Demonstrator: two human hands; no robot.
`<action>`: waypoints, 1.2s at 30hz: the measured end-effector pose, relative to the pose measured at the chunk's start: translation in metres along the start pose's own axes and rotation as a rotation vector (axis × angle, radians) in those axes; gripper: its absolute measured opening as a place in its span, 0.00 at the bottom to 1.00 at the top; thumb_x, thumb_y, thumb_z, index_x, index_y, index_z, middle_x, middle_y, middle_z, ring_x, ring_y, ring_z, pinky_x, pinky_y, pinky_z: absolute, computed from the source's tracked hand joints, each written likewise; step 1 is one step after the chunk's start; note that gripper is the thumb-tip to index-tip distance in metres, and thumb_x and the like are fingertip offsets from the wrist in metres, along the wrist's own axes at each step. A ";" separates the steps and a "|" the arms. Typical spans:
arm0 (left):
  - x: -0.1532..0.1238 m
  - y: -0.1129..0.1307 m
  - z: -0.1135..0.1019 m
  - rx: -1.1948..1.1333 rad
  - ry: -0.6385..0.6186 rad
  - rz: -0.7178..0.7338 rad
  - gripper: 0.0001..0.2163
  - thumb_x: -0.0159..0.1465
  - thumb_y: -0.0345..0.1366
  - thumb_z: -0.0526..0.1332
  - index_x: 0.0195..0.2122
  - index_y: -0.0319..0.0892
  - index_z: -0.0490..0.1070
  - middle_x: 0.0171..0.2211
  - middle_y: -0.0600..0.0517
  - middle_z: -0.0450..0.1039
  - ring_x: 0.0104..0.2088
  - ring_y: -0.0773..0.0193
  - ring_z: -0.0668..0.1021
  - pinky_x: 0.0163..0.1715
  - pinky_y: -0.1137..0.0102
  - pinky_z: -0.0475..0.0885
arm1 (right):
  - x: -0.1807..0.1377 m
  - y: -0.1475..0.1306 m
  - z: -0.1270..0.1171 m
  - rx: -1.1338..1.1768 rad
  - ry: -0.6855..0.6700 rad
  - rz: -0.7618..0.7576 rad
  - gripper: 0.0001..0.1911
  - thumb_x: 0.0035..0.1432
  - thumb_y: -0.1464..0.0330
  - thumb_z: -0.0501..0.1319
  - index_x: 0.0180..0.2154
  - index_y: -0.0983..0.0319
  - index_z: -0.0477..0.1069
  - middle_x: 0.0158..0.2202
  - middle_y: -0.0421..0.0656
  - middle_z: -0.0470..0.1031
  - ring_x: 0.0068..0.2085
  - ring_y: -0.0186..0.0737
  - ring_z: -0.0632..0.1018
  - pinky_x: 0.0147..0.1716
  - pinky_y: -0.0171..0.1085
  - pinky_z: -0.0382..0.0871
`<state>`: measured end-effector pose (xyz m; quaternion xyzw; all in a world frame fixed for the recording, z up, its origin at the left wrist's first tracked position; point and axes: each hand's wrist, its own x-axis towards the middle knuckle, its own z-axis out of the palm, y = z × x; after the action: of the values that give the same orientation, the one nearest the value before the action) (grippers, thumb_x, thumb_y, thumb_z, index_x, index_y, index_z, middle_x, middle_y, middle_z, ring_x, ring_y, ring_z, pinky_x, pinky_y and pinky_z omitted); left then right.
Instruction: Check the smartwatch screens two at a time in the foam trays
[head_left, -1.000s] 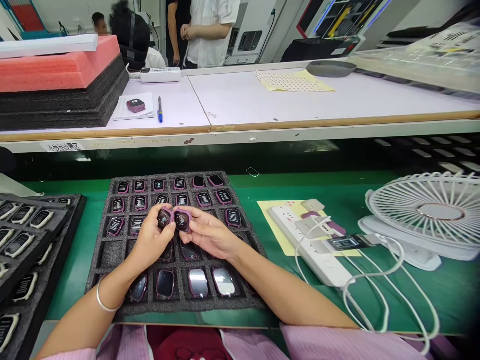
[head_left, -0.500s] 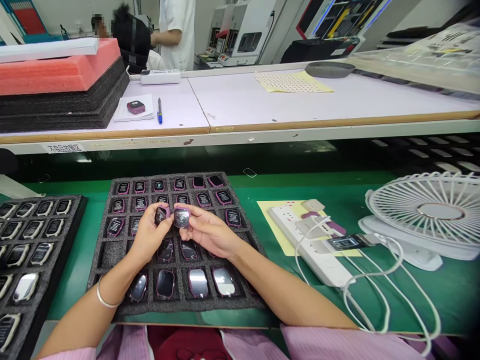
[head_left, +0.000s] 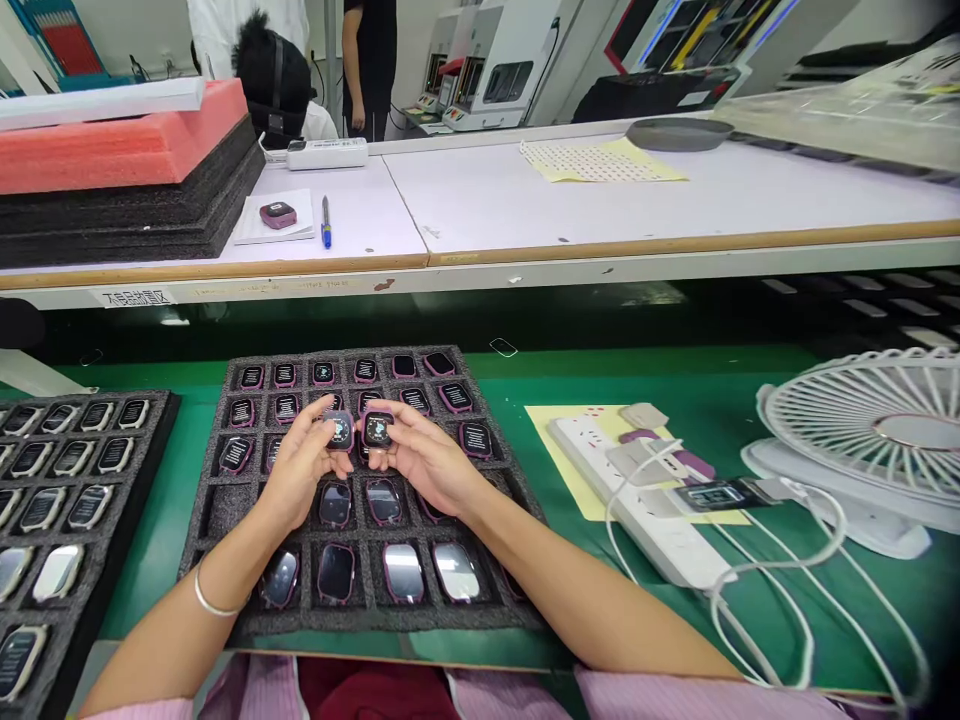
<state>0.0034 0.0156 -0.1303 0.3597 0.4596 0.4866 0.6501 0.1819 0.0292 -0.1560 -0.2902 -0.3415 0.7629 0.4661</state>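
Note:
Both my hands are raised over a dark grey foam tray (head_left: 217,508) of purple-rimmed smartwatch cases. My left hand (head_left: 300,462) is closed on one smartwatch (head_left: 341,430), its lit screen facing me. In my right hand (head_left: 424,455) I grip a second smartwatch (head_left: 376,430), also with a lit screen, the thumb on its right side. The two watches are held side by side, with a narrow gap. Below them, watches with dark, glossy screens (head_left: 336,572) lie in the tray's front rows; several in the back rows show white text. My hands hide part of the middle rows.
At left, another foam tray (head_left: 161,420) holds light-rimmed watches. To the right are a white power strip (head_left: 645,510), looped cables and a white fan (head_left: 900,430). A raised shelf (head_left: 480,210) behind carries foam sheets (head_left: 127,150), a pen (head_left: 326,222) and a single watch (head_left: 277,214). People are beyond.
Both watches have been turned so their screens face me, and those screens are now lit. My hands stay over the tray. In the background, people have shifted position.

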 end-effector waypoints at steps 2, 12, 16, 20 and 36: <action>0.000 0.000 0.000 0.005 -0.020 0.003 0.29 0.57 0.46 0.68 0.57 0.42 0.65 0.32 0.53 0.74 0.25 0.67 0.77 0.28 0.68 0.73 | 0.000 0.000 0.000 -0.030 0.013 -0.022 0.20 0.57 0.66 0.66 0.52 0.58 0.70 0.42 0.44 0.78 0.31 0.37 0.78 0.33 0.39 0.69; 0.000 -0.001 -0.002 0.051 -0.053 0.042 0.23 0.55 0.34 0.64 0.53 0.43 0.68 0.40 0.52 0.75 0.28 0.65 0.82 0.34 0.66 0.78 | 0.000 0.002 -0.002 -0.133 0.023 -0.089 0.19 0.54 0.71 0.66 0.49 0.59 0.71 0.36 0.40 0.76 0.29 0.35 0.77 0.32 0.37 0.67; 0.001 -0.004 -0.003 0.101 -0.047 0.058 0.22 0.55 0.34 0.65 0.51 0.43 0.67 0.42 0.51 0.74 0.27 0.68 0.80 0.33 0.67 0.77 | -0.001 0.003 -0.003 -0.134 0.010 -0.080 0.20 0.54 0.71 0.66 0.50 0.59 0.72 0.35 0.40 0.77 0.29 0.34 0.77 0.32 0.37 0.68; 0.004 -0.008 -0.004 0.183 0.004 0.181 0.23 0.53 0.31 0.67 0.51 0.43 0.68 0.38 0.52 0.73 0.33 0.68 0.76 0.37 0.69 0.73 | -0.003 0.004 -0.003 -0.099 -0.033 -0.031 0.21 0.59 0.65 0.67 0.54 0.58 0.71 0.40 0.43 0.80 0.34 0.39 0.81 0.39 0.41 0.73; 0.004 -0.012 -0.009 0.411 0.023 0.343 0.20 0.56 0.32 0.63 0.51 0.43 0.68 0.40 0.52 0.71 0.38 0.64 0.73 0.41 0.69 0.68 | -0.007 0.005 -0.003 -0.110 -0.217 0.002 0.26 0.58 0.63 0.70 0.56 0.59 0.70 0.37 0.43 0.80 0.38 0.39 0.82 0.44 0.42 0.74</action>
<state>-0.0009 0.0165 -0.1452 0.5510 0.4884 0.4904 0.4662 0.1848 0.0216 -0.1610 -0.2314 -0.4307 0.7704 0.4091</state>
